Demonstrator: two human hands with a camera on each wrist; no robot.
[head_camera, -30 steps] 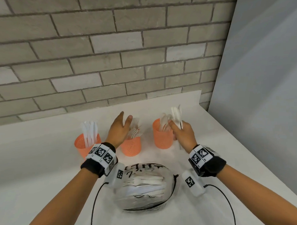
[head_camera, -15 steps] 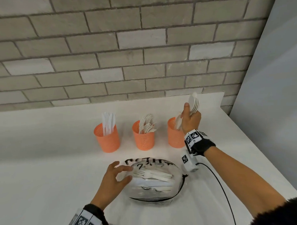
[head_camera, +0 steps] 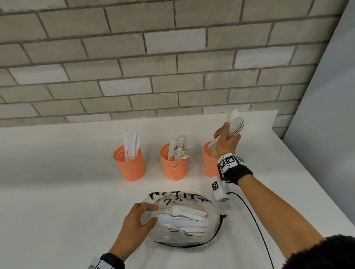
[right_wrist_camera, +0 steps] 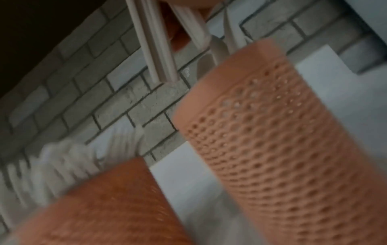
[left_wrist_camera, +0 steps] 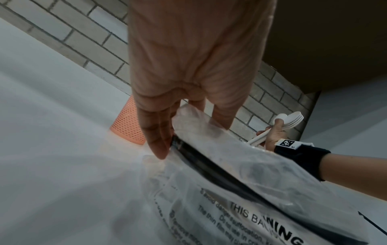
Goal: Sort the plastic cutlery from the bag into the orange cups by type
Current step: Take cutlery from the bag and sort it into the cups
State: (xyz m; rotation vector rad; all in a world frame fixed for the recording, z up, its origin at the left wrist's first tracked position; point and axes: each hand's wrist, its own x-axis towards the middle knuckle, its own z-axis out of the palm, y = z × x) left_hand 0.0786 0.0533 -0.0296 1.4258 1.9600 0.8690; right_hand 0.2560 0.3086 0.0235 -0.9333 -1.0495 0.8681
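Lowered from the cups, left hand now apparently grips the bag; right hand clutches spoons.

Three orange cups stand in a row with gaps between them; bare tabletop lies open to the left; the bag blocks the near middle; brick wall closes the back.

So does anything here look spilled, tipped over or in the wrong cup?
Nothing stands out. The three orange cups stand upright on the counter, no cutlery lies loose, and the rest is inside the bag. The right hand holds spoons over the right cup.
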